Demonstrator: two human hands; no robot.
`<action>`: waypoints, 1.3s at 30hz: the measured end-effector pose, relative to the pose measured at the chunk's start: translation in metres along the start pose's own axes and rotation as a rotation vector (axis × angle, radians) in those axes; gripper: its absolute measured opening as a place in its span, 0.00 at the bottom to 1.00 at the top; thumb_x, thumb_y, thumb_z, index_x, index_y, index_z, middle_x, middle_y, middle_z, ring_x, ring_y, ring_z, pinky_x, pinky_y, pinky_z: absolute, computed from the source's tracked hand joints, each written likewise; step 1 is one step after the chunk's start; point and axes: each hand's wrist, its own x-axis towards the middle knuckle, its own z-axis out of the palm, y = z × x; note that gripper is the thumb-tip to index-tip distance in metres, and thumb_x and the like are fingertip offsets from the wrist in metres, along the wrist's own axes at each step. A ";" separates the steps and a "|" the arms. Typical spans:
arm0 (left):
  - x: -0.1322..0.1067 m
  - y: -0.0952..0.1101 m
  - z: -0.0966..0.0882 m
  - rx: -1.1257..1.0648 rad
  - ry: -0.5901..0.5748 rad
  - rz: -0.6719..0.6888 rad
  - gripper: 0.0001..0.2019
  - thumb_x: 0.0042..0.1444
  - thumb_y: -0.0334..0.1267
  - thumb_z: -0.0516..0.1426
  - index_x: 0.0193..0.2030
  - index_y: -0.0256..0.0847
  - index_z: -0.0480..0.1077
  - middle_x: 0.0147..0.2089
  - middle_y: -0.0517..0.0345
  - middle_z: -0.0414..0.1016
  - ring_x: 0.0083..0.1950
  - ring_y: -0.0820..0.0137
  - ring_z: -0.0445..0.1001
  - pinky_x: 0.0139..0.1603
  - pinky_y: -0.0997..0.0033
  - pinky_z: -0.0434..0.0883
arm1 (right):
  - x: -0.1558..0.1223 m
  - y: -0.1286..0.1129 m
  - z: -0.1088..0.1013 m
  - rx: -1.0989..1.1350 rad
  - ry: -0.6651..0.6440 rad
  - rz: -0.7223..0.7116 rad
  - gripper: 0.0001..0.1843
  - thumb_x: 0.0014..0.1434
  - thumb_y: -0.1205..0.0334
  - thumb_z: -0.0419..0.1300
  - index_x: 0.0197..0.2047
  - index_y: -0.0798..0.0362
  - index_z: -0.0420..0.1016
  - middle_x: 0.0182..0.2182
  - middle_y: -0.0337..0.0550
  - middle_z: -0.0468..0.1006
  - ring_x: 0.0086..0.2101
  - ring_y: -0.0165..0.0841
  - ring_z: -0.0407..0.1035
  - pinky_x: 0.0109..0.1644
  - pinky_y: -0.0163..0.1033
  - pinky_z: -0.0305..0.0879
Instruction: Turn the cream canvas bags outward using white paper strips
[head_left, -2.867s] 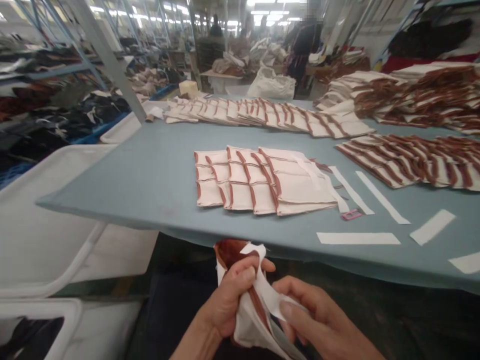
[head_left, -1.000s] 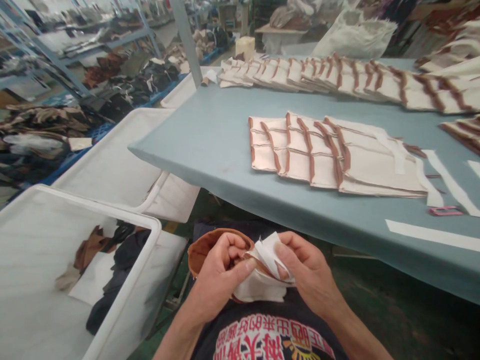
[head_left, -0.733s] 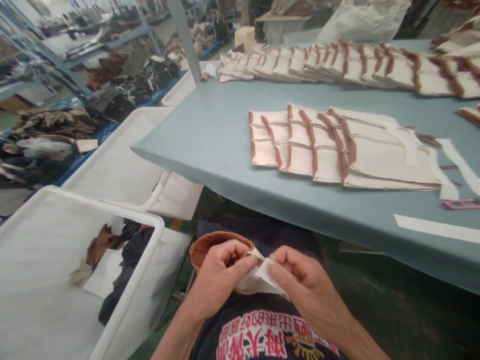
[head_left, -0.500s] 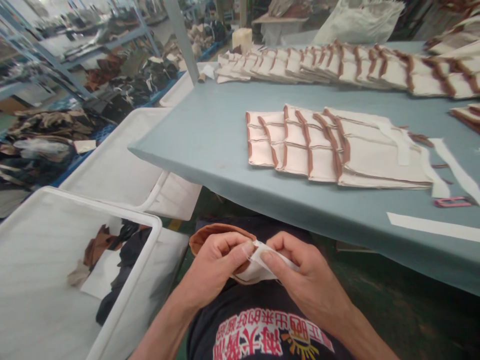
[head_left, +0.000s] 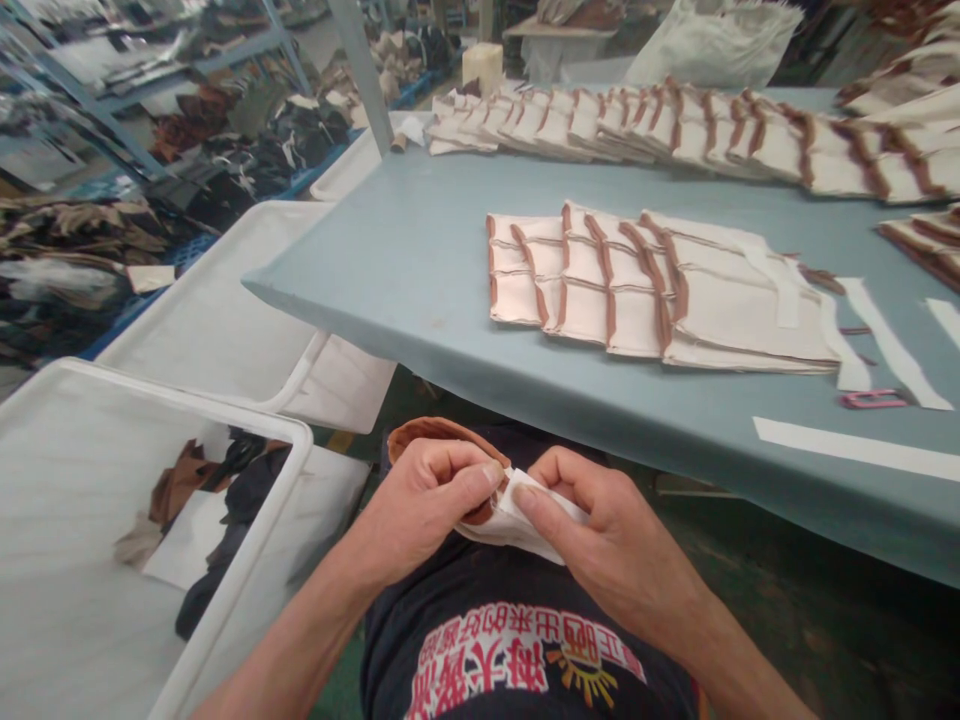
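A brown-and-cream fabric piece [head_left: 506, 530] is held in front of a dark printed shirt [head_left: 480, 610], below the near edge of a blue-green table [head_left: 360, 225]. Its rim is pinched between thumb and forefinger of the left hand [head_left: 442, 490], while a white strip [head_left: 568, 504] is gripped under the thumb of the right hand [head_left: 592, 510], close alongside (whether strip and rim are touching cannot be told). For neat work, the rim is probably best held taut and the strip flat, uncreased and level. On the table, similar pieces [head_left: 585, 290] are laid overlapping, near loose strips [head_left: 862, 449].
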 end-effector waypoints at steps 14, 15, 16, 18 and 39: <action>0.004 -0.003 -0.002 -0.055 0.072 0.106 0.15 0.59 0.44 0.59 0.26 0.35 0.71 0.25 0.63 0.65 0.27 0.77 0.59 0.27 0.76 0.56 | 0.011 -0.004 0.005 -0.065 0.099 0.017 0.18 0.65 0.47 0.56 0.29 0.49 0.67 0.21 0.34 0.69 0.23 0.30 0.62 0.27 0.34 0.53; 0.004 -0.003 -0.003 -0.053 0.071 0.113 0.16 0.60 0.45 0.59 0.27 0.35 0.71 0.25 0.63 0.64 0.27 0.77 0.58 0.27 0.76 0.56 | 0.012 -0.004 0.005 -0.053 0.096 0.022 0.18 0.65 0.47 0.56 0.29 0.49 0.67 0.21 0.35 0.70 0.24 0.30 0.63 0.28 0.34 0.54; 0.004 -0.003 -0.003 -0.048 0.071 0.120 0.16 0.61 0.45 0.58 0.28 0.35 0.71 0.25 0.63 0.63 0.27 0.77 0.57 0.27 0.76 0.56 | 0.014 -0.004 0.006 -0.040 0.095 0.026 0.19 0.65 0.46 0.55 0.29 0.50 0.67 0.22 0.36 0.71 0.25 0.31 0.63 0.28 0.34 0.55; 0.003 -0.003 -0.003 -0.039 0.060 0.124 0.16 0.62 0.47 0.58 0.29 0.35 0.71 0.27 0.63 0.64 0.27 0.77 0.58 0.28 0.76 0.57 | 0.017 -0.004 0.007 -0.023 0.099 0.030 0.19 0.64 0.45 0.55 0.28 0.50 0.67 0.24 0.37 0.72 0.26 0.31 0.64 0.29 0.35 0.57; -0.010 -0.013 0.013 0.390 0.364 0.340 0.07 0.55 0.30 0.52 0.30 0.38 0.71 0.27 0.63 0.75 0.28 0.74 0.69 0.31 0.74 0.64 | 0.038 0.016 0.018 0.376 -0.245 -0.080 0.27 0.63 0.35 0.59 0.29 0.49 0.59 0.23 0.30 0.59 0.23 0.26 0.53 0.25 0.31 0.51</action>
